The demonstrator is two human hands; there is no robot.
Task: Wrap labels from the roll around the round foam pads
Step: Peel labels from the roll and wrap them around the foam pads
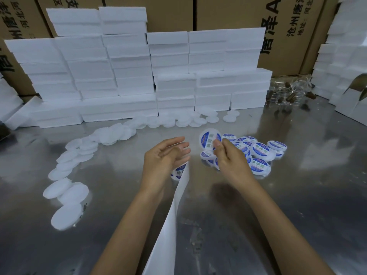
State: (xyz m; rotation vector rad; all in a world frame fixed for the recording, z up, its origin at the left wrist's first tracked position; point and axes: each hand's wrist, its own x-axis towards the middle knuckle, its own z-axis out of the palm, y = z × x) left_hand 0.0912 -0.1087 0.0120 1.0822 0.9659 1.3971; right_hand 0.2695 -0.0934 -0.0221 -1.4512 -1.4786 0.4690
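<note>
Steel table (297, 195), labelled pad (210, 138) above right grip (228, 153)

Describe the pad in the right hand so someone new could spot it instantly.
On the steel table, find the pile of labelled pads right of centre. At its left edge the right hand pinches one labelled pad. It is the only one lifted and tilted, its blue-and-green label facing the camera.
</note>
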